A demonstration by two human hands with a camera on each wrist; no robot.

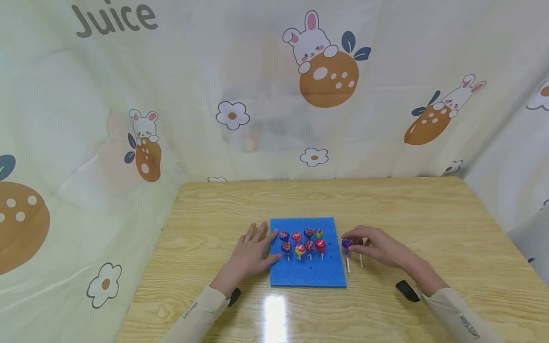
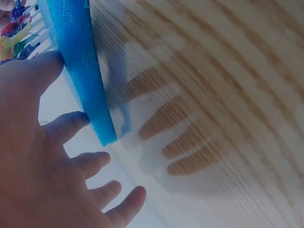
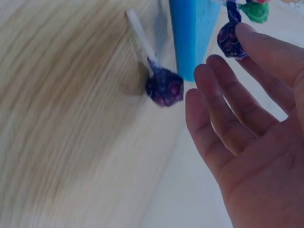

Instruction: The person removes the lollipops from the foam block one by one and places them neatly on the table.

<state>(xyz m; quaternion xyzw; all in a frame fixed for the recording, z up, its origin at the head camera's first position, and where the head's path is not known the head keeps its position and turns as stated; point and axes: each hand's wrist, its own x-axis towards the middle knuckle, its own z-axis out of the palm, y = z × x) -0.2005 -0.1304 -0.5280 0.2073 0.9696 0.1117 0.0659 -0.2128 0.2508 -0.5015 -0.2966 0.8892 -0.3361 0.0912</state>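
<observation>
A blue foam board (image 1: 306, 276) lies on the table with several wrapped lollipops (image 1: 300, 249) standing upright in it in two rows. My left hand (image 1: 253, 255) has its fingers spread, with thumb and index fingertip at the board's left edge. To the right of the board, my right hand (image 1: 379, 245) pinches a purple-wrapped lollipop (image 3: 231, 42) by its candy head between thumb and fingers. Its white stick (image 1: 348, 264) points toward me in the head view. Another dark-wrapped lollipop (image 3: 164, 88) lies on the table beside this hand, its head partly covered by the fingers in the head view.
The wood-grain table (image 1: 206, 209) reaches back to a pale curtain (image 1: 266, 95) printed with rabbits and flowers. Small dark holes (image 1: 330, 244) show in the foam's right side and front. Black wrist devices (image 1: 407, 291) sit below both sleeves.
</observation>
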